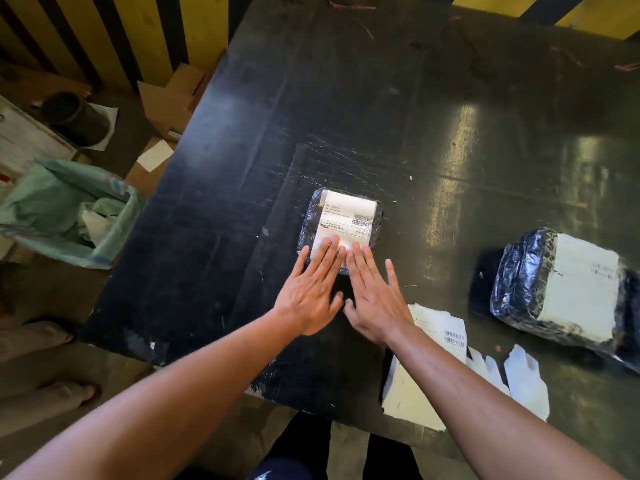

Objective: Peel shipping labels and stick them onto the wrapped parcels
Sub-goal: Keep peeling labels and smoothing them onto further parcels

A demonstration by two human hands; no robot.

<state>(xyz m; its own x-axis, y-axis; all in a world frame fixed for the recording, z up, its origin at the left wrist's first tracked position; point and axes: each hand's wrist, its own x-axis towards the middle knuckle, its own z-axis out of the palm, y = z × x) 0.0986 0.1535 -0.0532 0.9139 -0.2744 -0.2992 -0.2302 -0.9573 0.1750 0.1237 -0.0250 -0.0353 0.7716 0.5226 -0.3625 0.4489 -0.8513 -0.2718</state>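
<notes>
we have both forearms stretched forward and converging from the bottom corners of the view, bare to past the elbow. our left hand (310,294) lies palm down with its fingers straight and slightly spread, thumb tucked in toward the other hand. our right hand (375,296) lies palm down just beside it, fingers straight too, the little finger splayed out to the right. the two index fingers run nearly side by side, and the thumbs almost meet below them. both wrists sit low and flat, in line with the forearms. neither hand curls round anything; the fingertips press flat.
</notes>
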